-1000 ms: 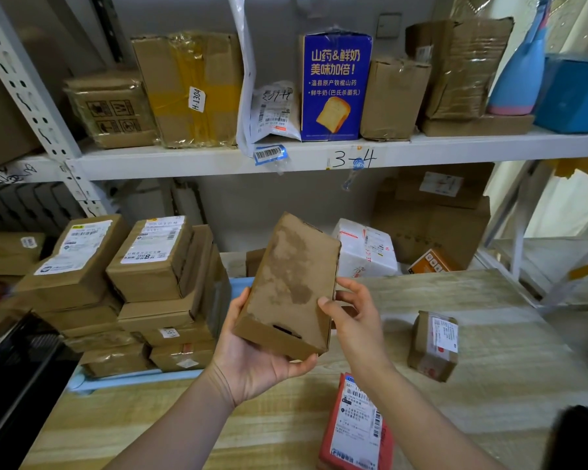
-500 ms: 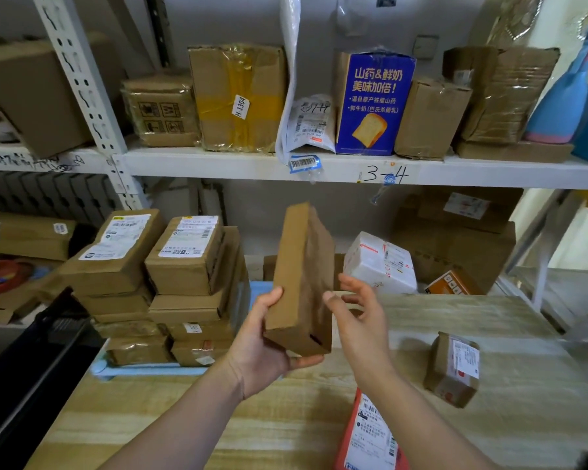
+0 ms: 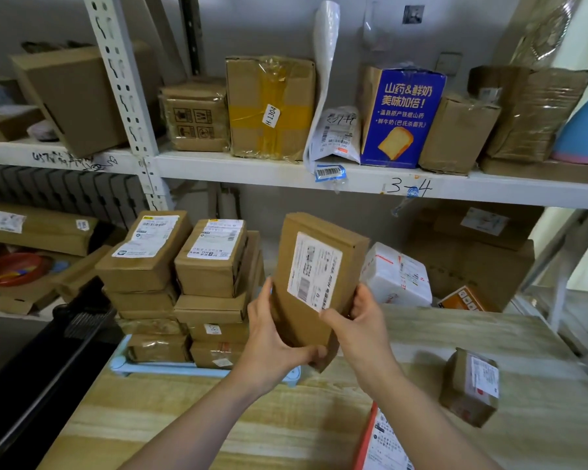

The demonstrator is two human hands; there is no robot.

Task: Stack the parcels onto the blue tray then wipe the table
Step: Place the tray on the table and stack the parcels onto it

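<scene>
I hold a flat brown cardboard parcel (image 3: 314, 262) upright above the wooden table (image 3: 238, 425), its white label facing me. My left hand (image 3: 272, 344) grips its lower left edge and bottom. My right hand (image 3: 360, 320) pinches its lower right edge. To the left, two stacks of brown parcels (image 3: 184, 283) stand on the blue tray (image 3: 170, 368). A small brown parcel (image 3: 472, 385) lies on the table at the right. A red and white parcel (image 3: 381, 446) lies at the bottom edge.
A white shelf (image 3: 286, 171) loaded with boxes runs across above. Behind the table sit a white parcel (image 3: 398, 276), an orange box (image 3: 462, 298) and large cartons. A black object (image 3: 48, 351) lies left of the table.
I have turned the flat parcel round so that its label side faces me. My right hand has closed onto its right edge. The view has shifted left.
</scene>
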